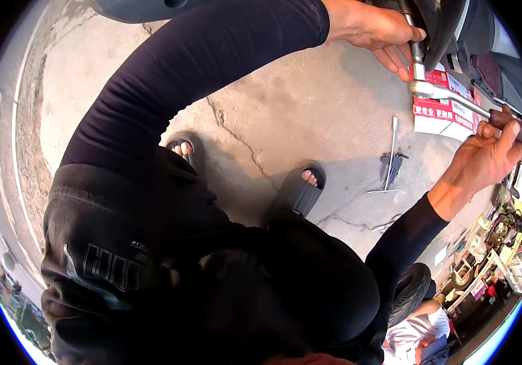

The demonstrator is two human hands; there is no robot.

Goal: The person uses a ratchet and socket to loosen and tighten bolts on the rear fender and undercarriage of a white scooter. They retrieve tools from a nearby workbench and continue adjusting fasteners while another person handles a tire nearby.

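A silver ratchet wrench [455, 97] reaches across the upper right, its head joined to a metal extension bar [418, 56]. My right hand [486, 152] is closed around the wrench's dark brown grip. My left hand [370, 27] is at the extension bar, thumb laid against it and the other fingers loosely bent beside it. The bar's upper end runs up beside dark vehicle parts [446, 27]; what it meets there is out of view. Below the wrench head lies a flat red and white cardboard piece [428, 126].
On the cracked concrete lie a T-handle wrench [393, 143] and a dark hex key set [396, 163]. My sandalled feet stand apart. Another person [419, 334] is at the lower right, near a black tyre [410, 295]. Cluttered shelves [486, 267] line the right edge.
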